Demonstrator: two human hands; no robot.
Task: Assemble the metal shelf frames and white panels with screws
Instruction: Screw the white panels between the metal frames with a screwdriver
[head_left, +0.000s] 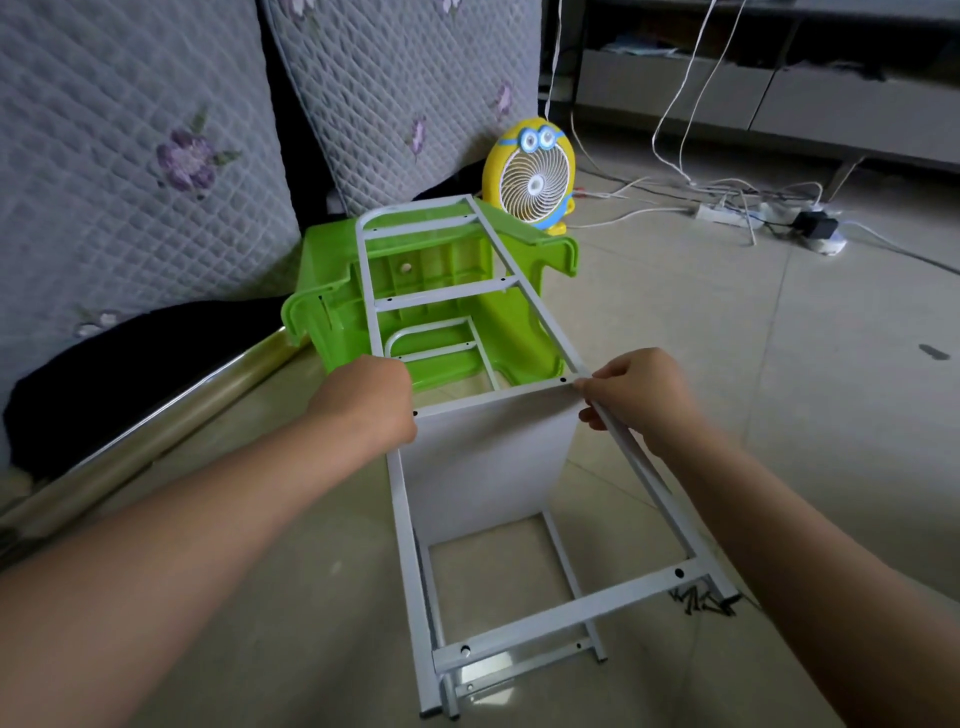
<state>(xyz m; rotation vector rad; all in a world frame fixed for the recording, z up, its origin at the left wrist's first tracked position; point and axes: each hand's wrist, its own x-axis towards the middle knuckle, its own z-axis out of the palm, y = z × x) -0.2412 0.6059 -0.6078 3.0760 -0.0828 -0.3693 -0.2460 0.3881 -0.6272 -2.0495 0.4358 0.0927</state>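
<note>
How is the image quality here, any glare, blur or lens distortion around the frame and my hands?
Head view: the light is dim and soft, darker toward the corners; wide-angle stretch balloons the forearms at the bottom edge; the left hand, right hand, metal frame and white panel are sharp; glare streaks along the shiny tube on the left.

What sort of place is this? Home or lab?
Likely a home living room: grey quilted floral cushions, yellow cartoon desk fan, white power strip with cables, and the white metal shelf frame built on the beige tiled floor.
</note>
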